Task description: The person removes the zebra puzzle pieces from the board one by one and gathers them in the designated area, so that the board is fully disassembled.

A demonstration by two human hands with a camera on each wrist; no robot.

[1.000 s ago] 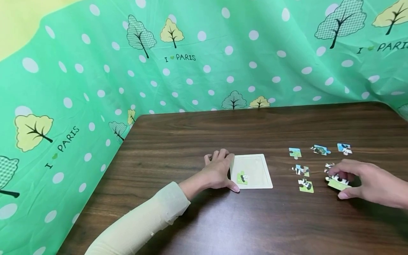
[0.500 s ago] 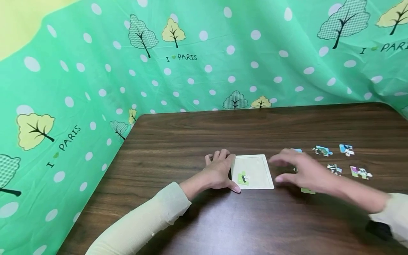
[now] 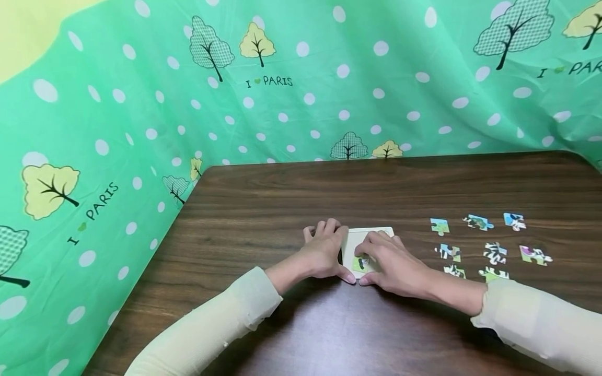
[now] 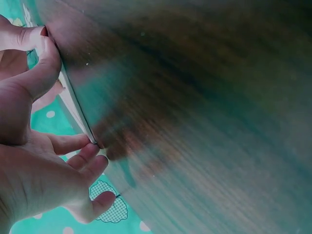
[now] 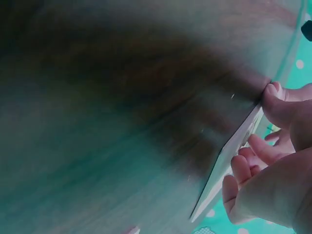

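My left hand [image 3: 323, 256] grips the left side of a shallow white puzzle tray [image 3: 351, 244], thumb at the near edge and fingers spread toward the far corner. In the tray's near left corner lies a green puzzle piece [image 3: 358, 264] with a black-and-white print. Over the tray's right part reaches my right hand [image 3: 394, 261], its index fingertip at that piece and its thumb at the tray's near edge. The left wrist view shows the tray's side edge [image 4: 74, 108] between thumb and fingers. In the right wrist view, fingers bend loosely above the tray [image 5: 225, 165].
To the right, several loose puzzle pieces lie in rough rows on the dark wood table [image 3: 282, 201], among them a green-and-blue one [image 3: 439, 226] and a purple-marked one [image 3: 534, 255]. My right sleeve [image 3: 531, 313] passes just in front of them. A green dotted cloth [image 3: 277, 136] hangs behind.
The right hand has let go of a piece among the loose ones and swung left onto the tray. The left hand has stayed at the tray's left side.
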